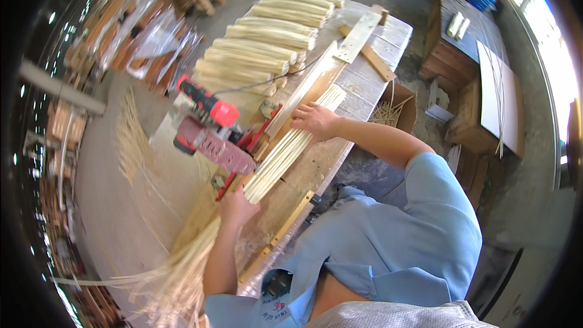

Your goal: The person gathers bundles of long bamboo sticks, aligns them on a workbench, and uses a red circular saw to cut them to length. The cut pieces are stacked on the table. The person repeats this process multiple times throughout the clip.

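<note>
A bundle of thin pale wooden strips [285,158] lies lengthwise on the workbench, along a wooden fence [320,85]. My left hand [237,208] is closed round the bundle's near part, close to the saw. Farther up, my right hand [317,123] wraps over the strips with its fingers at the fence side. A red and black power saw [225,115] with a dusty blade guard [226,153] stands just left of the bundle. Its blade is hidden. Long loose strips [182,279] trail from behind my left forearm toward the lower left.
Several cut strip bundles [261,42] are stacked across the bench's far left. A pale board [359,36] and a wooden batten [378,64] lie at the far end. A box of offcuts [398,106] stands right of the bench. A cord [243,89] runs from the saw.
</note>
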Demonstrator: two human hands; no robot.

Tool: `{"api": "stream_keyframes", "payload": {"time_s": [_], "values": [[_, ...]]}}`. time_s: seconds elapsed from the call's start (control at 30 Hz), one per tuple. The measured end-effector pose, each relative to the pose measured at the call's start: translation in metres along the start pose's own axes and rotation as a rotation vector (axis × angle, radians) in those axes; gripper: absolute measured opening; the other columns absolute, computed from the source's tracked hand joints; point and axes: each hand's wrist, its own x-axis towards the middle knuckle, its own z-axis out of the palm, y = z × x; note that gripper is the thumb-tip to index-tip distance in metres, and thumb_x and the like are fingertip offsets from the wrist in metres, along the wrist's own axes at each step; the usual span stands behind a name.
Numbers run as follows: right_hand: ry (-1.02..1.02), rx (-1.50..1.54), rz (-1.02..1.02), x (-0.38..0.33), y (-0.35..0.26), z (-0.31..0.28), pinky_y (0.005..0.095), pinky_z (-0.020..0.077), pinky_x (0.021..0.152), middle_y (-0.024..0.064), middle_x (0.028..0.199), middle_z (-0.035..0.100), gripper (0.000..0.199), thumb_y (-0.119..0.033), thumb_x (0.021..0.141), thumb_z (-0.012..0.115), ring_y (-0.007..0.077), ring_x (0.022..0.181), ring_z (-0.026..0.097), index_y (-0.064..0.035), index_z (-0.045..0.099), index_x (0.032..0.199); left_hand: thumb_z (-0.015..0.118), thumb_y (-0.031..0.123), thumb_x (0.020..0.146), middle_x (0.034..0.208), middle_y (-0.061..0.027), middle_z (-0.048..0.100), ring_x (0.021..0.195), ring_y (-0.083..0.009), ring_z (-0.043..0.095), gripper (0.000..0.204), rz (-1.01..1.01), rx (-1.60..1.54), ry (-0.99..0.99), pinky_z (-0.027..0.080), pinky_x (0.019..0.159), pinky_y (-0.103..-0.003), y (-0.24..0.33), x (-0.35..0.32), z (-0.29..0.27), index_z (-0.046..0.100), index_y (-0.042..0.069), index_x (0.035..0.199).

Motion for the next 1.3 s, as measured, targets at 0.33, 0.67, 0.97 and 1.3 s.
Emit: {"api": "stream_keyframes", "payload": {"time_s": [0.33, 0.67, 0.97, 1.3], "values": [[0.061, -0.090, -0.068, -0.008, 0.070, -0.005, 0.0462, 0.0401, 0.115, 0.0075, 0.159, 0.041, 0.079, -0.041, 0.069, 0.092, 0.0310, 0.145, 0.039, -0.0222, 0.062, 0.139, 0.086, 0.039, 0.071, 0.108, -0.0256, 0.073, 0.101, -0.0431, 0.071, 0.071, 0.007, -0.018, 0.080, 0.056, 0.091, -0.050, 0.038, 0.050, 0.018, 0.061, 0.002, 0.126], [0.012, -0.067, -0.105, -0.001, 0.152, 0.009, 0.0608, 0.0111, 0.130, 0.0104, 0.166, 0.036, 0.079, -0.044, 0.076, 0.086, 0.0329, 0.157, 0.027, -0.0228, 0.054, 0.146, 0.089, 0.035, 0.070, 0.116, -0.0224, 0.070, 0.110, -0.0442, 0.067, 0.070, -0.266, -0.098, 0.058, 0.053, 0.095, -0.051, 0.097, 0.106, 0.028, 0.058, 0.005, 0.126], [0.003, 0.030, -0.126, -0.003, 0.167, 0.016, 0.0608, 0.0061, 0.131, 0.0132, 0.169, 0.030, 0.056, -0.026, 0.091, 0.064, 0.0329, 0.157, 0.027, -0.0253, 0.053, 0.145, 0.090, 0.041, 0.070, 0.145, -0.0167, 0.057, 0.136, -0.0374, 0.050, 0.095, -0.288, 0.114, 0.357, 0.036, 0.116, -0.052, 0.102, 0.087, 0.059, 0.048, 0.014, 0.151], [0.040, -0.042, -0.162, 0.000, 0.167, 0.020, 0.0611, 0.0111, 0.130, 0.0109, 0.166, 0.035, 0.045, -0.027, 0.092, 0.064, 0.0312, 0.155, 0.032, -0.0240, 0.055, 0.136, 0.089, 0.029, 0.071, 0.128, -0.0209, 0.065, 0.127, -0.0418, 0.056, 0.096, -0.609, 0.096, 0.088, 0.041, 0.107, -0.053, 0.092, 0.034, 0.030, 0.043, 0.010, 0.152]]}}
